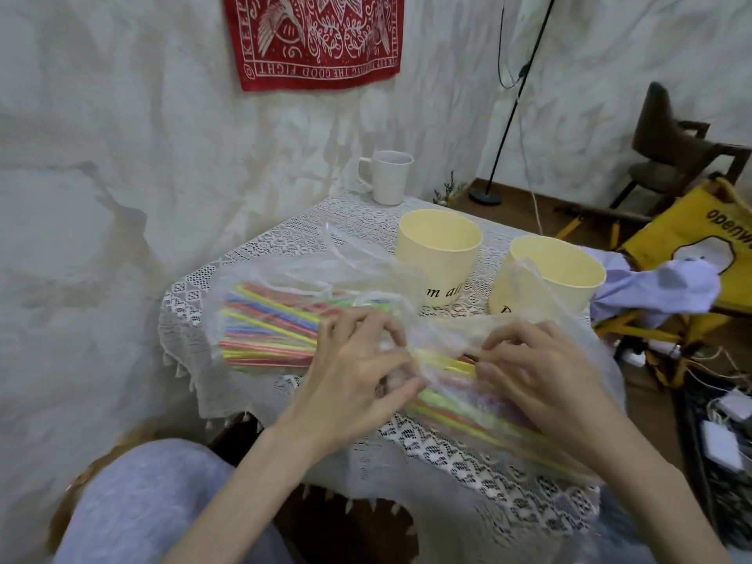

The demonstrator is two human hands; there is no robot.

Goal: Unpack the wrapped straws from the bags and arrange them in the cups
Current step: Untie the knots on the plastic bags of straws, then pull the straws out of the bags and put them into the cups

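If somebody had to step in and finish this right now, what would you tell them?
Left hand and right hand: both pinch the plastic of the near bag at its middle, straws still inside.
Far bag: lies behind it on the lace tablecloth, also full of straws.
Two yellow cups stand at the back, no straws showing in them; a white mug is farther back.
Done: nothing in cups yet.
Left: open both bags, put the straws in the cups.

Thin glossy clear plastic bags; white openwork lace cloth over the tabletop; matt cream cups; smooth white mug.
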